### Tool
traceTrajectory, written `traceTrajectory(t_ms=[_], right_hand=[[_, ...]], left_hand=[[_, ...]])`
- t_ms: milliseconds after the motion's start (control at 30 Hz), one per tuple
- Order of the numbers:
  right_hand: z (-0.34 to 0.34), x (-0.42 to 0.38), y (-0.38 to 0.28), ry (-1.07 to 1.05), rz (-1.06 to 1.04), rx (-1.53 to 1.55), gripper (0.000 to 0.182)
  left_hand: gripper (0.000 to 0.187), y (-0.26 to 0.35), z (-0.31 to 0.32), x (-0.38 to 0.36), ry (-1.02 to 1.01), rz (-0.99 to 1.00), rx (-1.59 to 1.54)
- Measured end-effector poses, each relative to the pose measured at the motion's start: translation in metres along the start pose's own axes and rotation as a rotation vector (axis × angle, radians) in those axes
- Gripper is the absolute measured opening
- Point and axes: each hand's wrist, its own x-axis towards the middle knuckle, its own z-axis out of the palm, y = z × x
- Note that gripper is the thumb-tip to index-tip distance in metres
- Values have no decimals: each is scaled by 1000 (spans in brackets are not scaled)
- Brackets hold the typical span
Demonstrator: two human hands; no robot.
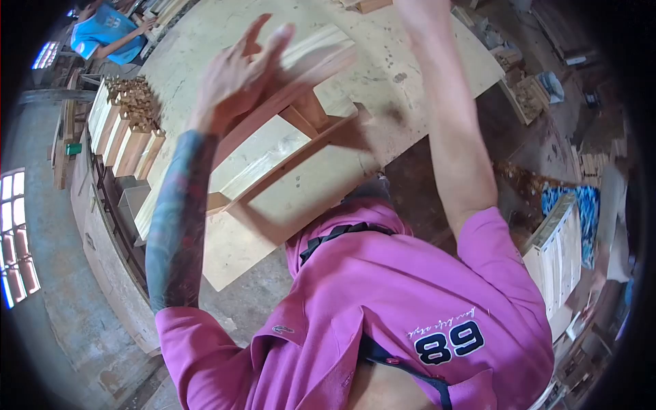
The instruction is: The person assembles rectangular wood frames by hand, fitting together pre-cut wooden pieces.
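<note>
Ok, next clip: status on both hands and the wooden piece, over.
Left hand open, flat on the wooden frame. Right hand out of frame; only the forearm shows. Frame lies on the workbench. Stacked wood blocks stand off to the side, clear.

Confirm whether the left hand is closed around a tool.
No. The left hand is open with fingers spread, lying against the wooden frame on the workbench, and no tool shows in it.

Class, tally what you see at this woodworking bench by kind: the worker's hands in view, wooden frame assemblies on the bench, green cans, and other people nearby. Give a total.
Worker's hands in view: 1, the left hand; the right is out of frame
Wooden frame assembly on the workbench: 1
Green can: 1
Person in blue shirt: 1
Total: 4
</note>
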Motion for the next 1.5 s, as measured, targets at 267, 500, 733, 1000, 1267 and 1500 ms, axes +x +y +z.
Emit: traceTrajectory(t_ms=[267, 500, 733, 1000, 1267, 1500], right_hand=[[99, -44, -36, -637, -535, -738, 63], [54, -59, -48, -1023, -82, -793, 62], [-56, -160, -22, -1225, -112, -612, 109], [-47, -243, 90, -1022, -78, -813, 103], [-67, -272, 84, -739, 283, -965, 98], [-67, -253, 96, -862, 404, -888, 90]], left_hand=[[62, -66, -56, -190, -138, -746, -172], [88, 14, -52, -214, -263, -918, 25], [79, 119, 58, -273, 84, -715, -14], [71, 85, 175, -273, 89, -787, -6], [120, 79, 177, -336, 105, -1087, -357], [117, 71, 180, -327, 192, -1176, -496]])
